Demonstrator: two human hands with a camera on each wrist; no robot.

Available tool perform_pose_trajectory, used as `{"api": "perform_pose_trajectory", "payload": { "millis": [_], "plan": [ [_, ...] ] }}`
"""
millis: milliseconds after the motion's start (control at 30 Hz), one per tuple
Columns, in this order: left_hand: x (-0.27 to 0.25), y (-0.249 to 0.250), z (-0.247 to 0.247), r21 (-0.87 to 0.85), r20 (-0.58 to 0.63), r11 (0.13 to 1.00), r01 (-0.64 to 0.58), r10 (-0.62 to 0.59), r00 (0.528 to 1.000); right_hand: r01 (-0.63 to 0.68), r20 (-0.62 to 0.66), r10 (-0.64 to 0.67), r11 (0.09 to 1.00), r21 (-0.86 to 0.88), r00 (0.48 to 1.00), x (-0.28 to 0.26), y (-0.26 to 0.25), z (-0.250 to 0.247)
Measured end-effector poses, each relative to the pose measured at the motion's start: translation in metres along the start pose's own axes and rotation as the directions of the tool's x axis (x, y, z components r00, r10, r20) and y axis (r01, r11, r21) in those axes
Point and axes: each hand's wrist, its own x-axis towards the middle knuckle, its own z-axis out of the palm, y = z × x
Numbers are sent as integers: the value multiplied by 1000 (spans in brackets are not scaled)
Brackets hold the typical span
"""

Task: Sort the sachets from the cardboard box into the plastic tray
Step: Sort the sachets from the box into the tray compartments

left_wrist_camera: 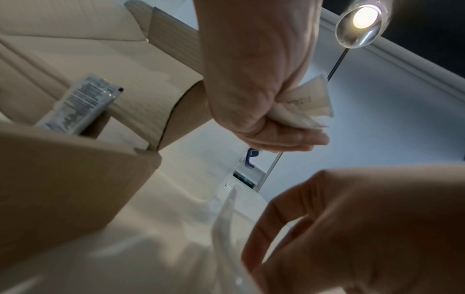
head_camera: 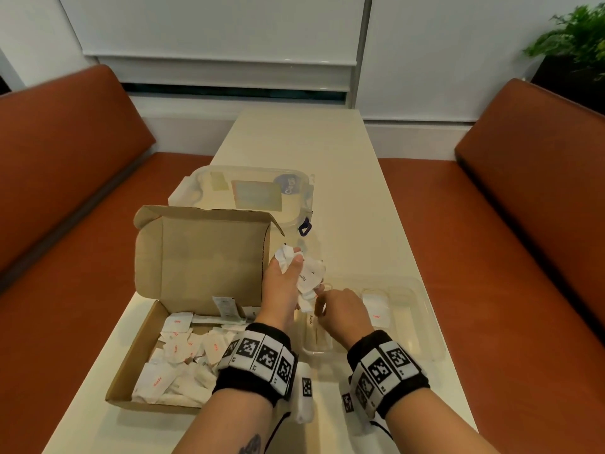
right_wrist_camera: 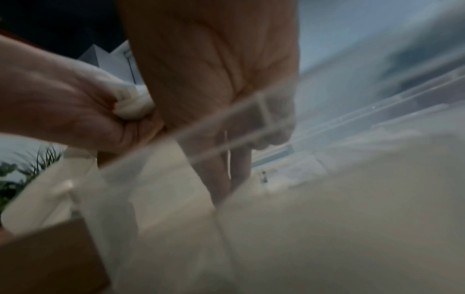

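The open cardboard box (head_camera: pixel 129 358) lies at the left with several white sachets (head_camera: pixel 183 355) inside. My left hand (head_camera: pixel 294 268) is raised beside the box's upright flap and grips a crumpled bunch of white sachets (head_camera: pixel 311 273); the same bunch of sachets (left_wrist_camera: pixel 307 103) pokes out of the left hand (left_wrist_camera: pixel 251 89). My right hand (head_camera: pixel 340 311) hovers over the clear plastic tray (head_camera: pixel 425 309), its fingers (right_wrist_camera: pixel 219 159) reaching down into the left compartment at a "Sugar" stick sachet (head_camera: pixel 311 321). Whether they pinch it stays hidden. More white sachets (head_camera: pixel 376 309) lie in the middle compartment.
A clear plastic lid (head_camera: pixel 203 181) lies behind the box. Orange benches (head_camera: pixel 523 257) flank the narrow cream table (head_camera: pixel 294 142), whose far half is bare. A potted plant (head_camera: pixel 576 37) stands at the back right.
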Motion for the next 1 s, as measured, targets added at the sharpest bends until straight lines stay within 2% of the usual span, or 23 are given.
{"api": "perform_pose_trajectory", "payload": {
  "millis": [233,333,400,633,700,767,833,900,933,1000],
  "plan": [
    [-1,-3,1,20,-22,1000,8,-8,1000,127,14,-128,966,-223,992,-4,6,-10],
    [-1,-4,2,-7,-24,1000,16,-16,1000,167,76,-152,947,-274,985,-7,10,-15],
    [1,-6,2,-26,-15,999,19,-19,1000,180,111,-155,945,-273,982,-8,12,-15],
    [0,-12,4,-26,15,1000,12,-12,1000,179,100,-163,970,-167,981,-9,20,-10],
    [0,-15,4,-3,7,1000,4,-4,1000,147,68,-141,985,-87,988,-8,22,-11],
    [0,-17,4,24,-6,1000,0,0,1000,79,-48,-74,989,127,996,-7,23,-15],
    [-1,-20,3,6,2,1000,13,-13,1000,31,-204,48,929,368,978,-8,22,-20],
    [-1,-24,3,24,-5,999,21,-21,1000,77,-329,111,858,508,938,-11,19,-27],
    [0,-27,4,44,-11,999,20,-20,1000,112,-353,102,835,539,930,-13,16,-30],
    [-1,-29,7,69,-40,997,23,-20,999,148,-312,43,813,563,949,-16,10,-33]
  ]
}}
